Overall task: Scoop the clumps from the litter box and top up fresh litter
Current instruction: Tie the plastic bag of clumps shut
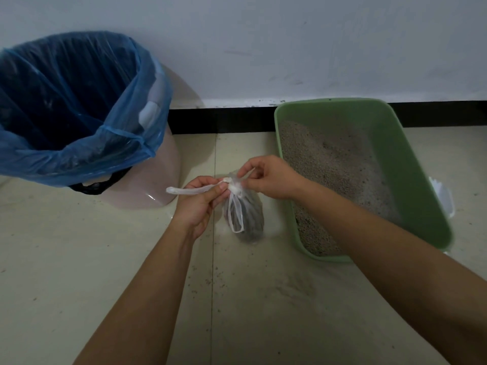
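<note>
A small clear plastic bag [247,219] with dark clumps inside stands on the floor between my hands. Its neck is knotted at the top. My left hand [197,204] pinches one white handle strip, which sticks out to the left. My right hand [268,177] pinches the other strip just above the knot. A green litter box [411,164] sits to the right against the wall. Grey litter [332,164] lies in it, heaped toward the right side.
A pale bin [163,164] lined with a blue bag [79,106] stands at the left by the wall. Something white [445,198] shows behind the litter box's right edge. Scattered litter grains dot the tiled floor [263,285] in front.
</note>
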### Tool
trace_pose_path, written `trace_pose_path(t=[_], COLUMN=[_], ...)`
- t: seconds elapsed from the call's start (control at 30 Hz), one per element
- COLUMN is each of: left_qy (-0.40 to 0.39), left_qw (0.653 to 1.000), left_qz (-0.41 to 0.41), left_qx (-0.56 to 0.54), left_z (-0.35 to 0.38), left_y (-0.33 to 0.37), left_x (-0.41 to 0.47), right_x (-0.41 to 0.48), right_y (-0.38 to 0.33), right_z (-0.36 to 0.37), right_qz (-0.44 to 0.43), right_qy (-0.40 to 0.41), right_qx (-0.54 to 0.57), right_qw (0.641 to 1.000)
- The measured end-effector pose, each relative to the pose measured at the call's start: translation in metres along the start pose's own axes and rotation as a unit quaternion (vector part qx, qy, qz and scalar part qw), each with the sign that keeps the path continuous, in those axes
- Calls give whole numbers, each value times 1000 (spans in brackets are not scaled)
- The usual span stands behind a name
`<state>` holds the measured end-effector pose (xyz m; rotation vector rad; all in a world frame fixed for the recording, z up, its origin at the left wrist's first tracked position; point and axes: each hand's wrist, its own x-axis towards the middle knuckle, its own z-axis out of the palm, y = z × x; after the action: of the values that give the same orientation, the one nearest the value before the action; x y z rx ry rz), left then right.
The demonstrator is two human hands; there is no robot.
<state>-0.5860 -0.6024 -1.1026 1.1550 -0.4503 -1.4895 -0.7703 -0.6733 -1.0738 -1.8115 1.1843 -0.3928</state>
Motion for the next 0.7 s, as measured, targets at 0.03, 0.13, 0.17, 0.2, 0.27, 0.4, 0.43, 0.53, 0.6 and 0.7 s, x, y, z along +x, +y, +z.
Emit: trace_pose_path(t=[0.03, 0.13, 0.17, 0.2, 0.27, 0.4, 0.43, 0.53, 0.6, 0.7], left_qy=[-1, -11, -15, -18, -24, -43, -39, -24, -15, 35], left_qw=[1000, 999, 999, 998, 997, 995, 994, 997, 999, 997], left_qz=[2, 10, 13, 17, 22, 31, 31, 26, 22, 9], left_qx=[3, 30, 44, 57, 74, 90, 94, 65, 46, 65], left_z=[1, 4, 6, 7, 10, 13, 15, 22, 25, 24], left_y=[1, 6, 8, 10, 13, 22, 24, 27, 28, 24], left_x=[0, -2, -3, -4, -5, -5, -5, -5, -4, -1], right_x=[0, -3, -3, -4, -4, -4, -4, -6, -8, -11], right_y=[0, -1, -2, -2, -5, -12, -14, -21, -26, -26], right_z=[-1, -3, -3, -3, -4, -6, -6, -6, -5, -5], right_qz=[-7, -26, -36, -46, -68, -91, -96, -124, -170, -201], right_qy=[-3, -1, 5, 17, 43, 45, 40, 39, 46, 19], right_qx=[12, 19, 1, -18, -54, -142, -173, -292, -397, -535], right_qw=[1000, 999, 999, 999, 995, 985, 979, 948, 901, 820])
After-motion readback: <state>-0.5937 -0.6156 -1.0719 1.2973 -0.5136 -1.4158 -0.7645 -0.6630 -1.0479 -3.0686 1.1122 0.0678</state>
